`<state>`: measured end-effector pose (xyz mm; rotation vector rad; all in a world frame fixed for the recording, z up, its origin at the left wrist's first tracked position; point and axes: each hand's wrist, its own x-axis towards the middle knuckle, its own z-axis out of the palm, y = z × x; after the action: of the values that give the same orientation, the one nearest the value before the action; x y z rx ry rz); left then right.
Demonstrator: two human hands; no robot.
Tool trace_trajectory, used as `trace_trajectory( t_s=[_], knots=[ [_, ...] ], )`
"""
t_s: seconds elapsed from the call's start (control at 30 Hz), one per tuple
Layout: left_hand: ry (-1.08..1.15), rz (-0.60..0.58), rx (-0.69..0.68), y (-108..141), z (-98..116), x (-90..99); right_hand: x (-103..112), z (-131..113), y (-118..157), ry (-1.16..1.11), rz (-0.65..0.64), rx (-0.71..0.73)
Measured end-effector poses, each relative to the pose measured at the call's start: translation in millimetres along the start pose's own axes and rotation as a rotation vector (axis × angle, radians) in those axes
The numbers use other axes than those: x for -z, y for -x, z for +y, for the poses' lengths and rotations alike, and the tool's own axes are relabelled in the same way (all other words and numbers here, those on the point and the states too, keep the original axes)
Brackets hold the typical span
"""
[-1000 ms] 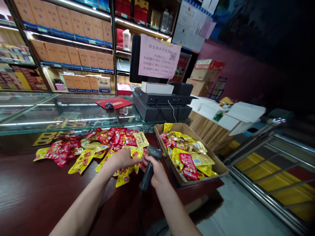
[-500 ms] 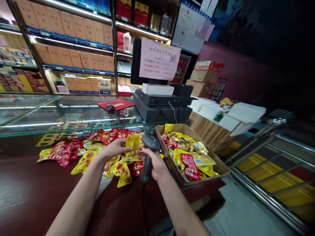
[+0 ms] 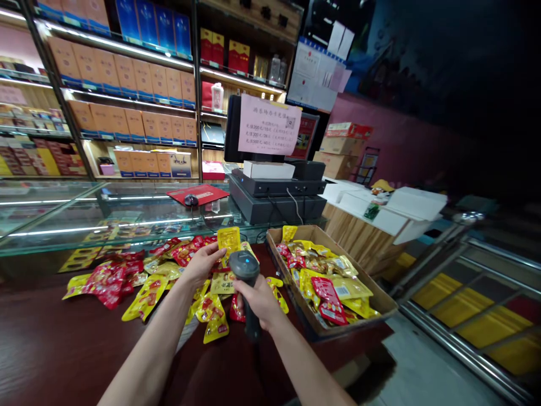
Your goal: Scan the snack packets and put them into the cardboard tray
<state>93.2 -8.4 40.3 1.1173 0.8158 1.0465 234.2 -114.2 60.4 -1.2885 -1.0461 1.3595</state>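
My left hand pinches a small yellow snack packet at its fingertips, holding it up above the pile. My right hand is closed around the grip of a black handheld barcode scanner, whose head sits just below and right of that packet, not touching it. Under both hands, a loose pile of red and yellow snack packets lies spread on the dark wooden counter. A cable runs down from the scanner's base, mostly hidden.
A cardboard tray full of similar packets stands to the right of my right hand. Behind rise a glass display case, a cash register with a pink notice, and shelves of boxed goods. Cartons and white boxes stand at right.
The yellow packet has risen higher in my left hand. The scanner has dropped lower and closer to me, with its head turned upward. The view has tilted slightly.
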Motion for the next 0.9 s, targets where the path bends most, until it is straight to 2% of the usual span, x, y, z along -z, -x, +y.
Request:
trace_trajectory(
  t_s=[0.2, 0.63, 0.9],
  knots=[
    [0.038, 0.093, -0.029, -4.2, -0.7, 1.9, -7.2, 4.1, 0.1, -0.021, -0.017, 0.03],
    [0.098, 0.153, -0.073, -2.5, 4.5, 0.6, -12.0, 5.0, -9.2, 0.073, -0.035, -0.018],
    [-0.041, 0.185, -0.107, 1.1, 8.6, -1.7, -12.0, 4.2, -7.6, 0.09, -0.045, -0.045]
  ],
)
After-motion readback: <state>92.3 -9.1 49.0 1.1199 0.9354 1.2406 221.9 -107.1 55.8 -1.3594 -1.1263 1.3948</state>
